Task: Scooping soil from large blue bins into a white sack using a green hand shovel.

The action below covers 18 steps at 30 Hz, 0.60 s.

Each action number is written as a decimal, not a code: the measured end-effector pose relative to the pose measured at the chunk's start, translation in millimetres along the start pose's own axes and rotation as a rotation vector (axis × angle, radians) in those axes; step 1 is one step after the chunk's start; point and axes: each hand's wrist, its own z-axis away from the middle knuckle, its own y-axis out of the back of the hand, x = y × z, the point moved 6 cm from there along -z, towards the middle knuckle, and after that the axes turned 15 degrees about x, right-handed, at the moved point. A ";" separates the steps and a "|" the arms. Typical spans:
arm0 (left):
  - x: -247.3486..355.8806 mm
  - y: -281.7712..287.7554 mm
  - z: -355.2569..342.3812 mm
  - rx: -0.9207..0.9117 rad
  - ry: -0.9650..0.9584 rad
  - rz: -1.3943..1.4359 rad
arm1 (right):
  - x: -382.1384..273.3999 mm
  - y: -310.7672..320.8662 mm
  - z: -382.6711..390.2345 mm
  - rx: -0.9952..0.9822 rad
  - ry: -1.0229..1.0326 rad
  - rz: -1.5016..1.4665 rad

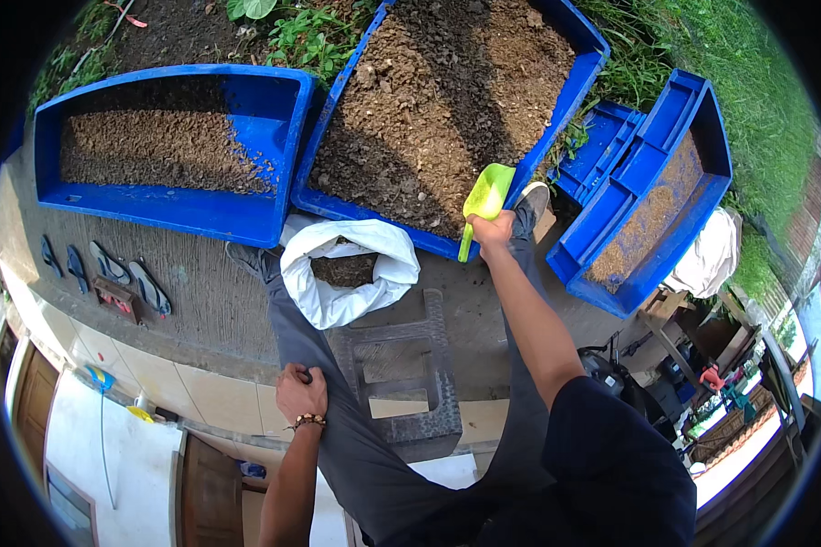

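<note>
Head camera view, left to right: sandals sit on a concrete walkway at the left of the frame, below a long blue bin partly filled with coarse brown material. A small pale mark on that bin's lower rim is too small to read. Left of center, the person's left hand, a beaded bracelet at its wrist, rests with curled fingers on a gray trouser leg; whether it grasps anything cannot be told. Just above, an open white sack with a rolled rim shows dark, loose contents. A gray stool stands below it. At top center, a larger blue bin is heaped with crumbly brown matter. Over its lower right corner, the right hand closes firmly around the handle of a yellow-green scoop, blade pointing up the frame. At right, a tilted-looking blue tray carries lighter, tan grains, with white sacking just beside it.
</note>
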 end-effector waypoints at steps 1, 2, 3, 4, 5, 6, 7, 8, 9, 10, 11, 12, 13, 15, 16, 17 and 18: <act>-10.5 5.0 -1.3 0.016 -0.003 -0.031 | -10.9 -19.6 32.3 0.195 0.018 0.123; -21.5 13.4 -2.8 0.034 0.010 -0.062 | -16.5 -44.8 64.5 0.129 -0.202 0.146; -8.1 9.1 -0.5 0.020 0.001 -0.030 | -20.9 -52.3 55.5 0.219 -0.316 0.136; -11.5 15.2 -1.9 0.025 0.009 -0.033 | -37.3 -70.3 73.2 0.210 -0.303 0.132; -15.4 12.9 -2.7 0.024 0.010 -0.039 | -53.9 -79.7 86.5 0.212 -0.286 0.136; -22.9 16.8 -4.0 0.025 0.030 -0.041 | -75.6 -91.4 102.2 0.152 -0.283 0.119; -21.7 14.8 -2.7 0.013 0.041 -0.022 | -86.6 -98.2 99.0 0.117 -0.271 0.106; -20.5 13.2 -3.4 0.007 0.039 -0.018 | -103.0 -97.7 94.7 0.158 -0.116 0.090; -22.8 14.3 -5.3 0.013 0.045 -0.009 | -110.2 -101.7 91.4 0.084 -0.043 0.073; -25.3 15.7 -6.6 0.021 0.053 -0.002 | -114.8 -104.0 88.4 0.038 -0.022 0.056; -27.6 17.0 -6.7 0.023 0.057 -0.004 | -119.7 -106.5 85.2 -0.010 -0.002 0.038; -28.2 17.5 -7.3 0.021 0.055 -0.005 | -122.0 -106.2 79.0 -0.012 0.001 0.035; -29.7 18.3 -8.4 0.020 0.053 -0.006 | -131.3 -111.8 75.8 -0.120 0.129 -0.017; -29.4 17.8 -9.4 0.023 0.046 0.004 | -140.7 -115.1 57.1 -0.219 0.264 -0.072; -24.0 15.0 -8.6 0.018 0.039 0.019 | -137.7 -120.5 42.4 -0.402 0.145 -0.253; -18.4 12.1 -9.1 0.015 0.034 0.034 | -135.4 -123.1 30.3 -0.583 0.024 -0.434; -35.5 23.3 -11.8 0.035 0.059 -0.011 | -136.2 -130.0 62.0 -0.709 -0.147 -0.526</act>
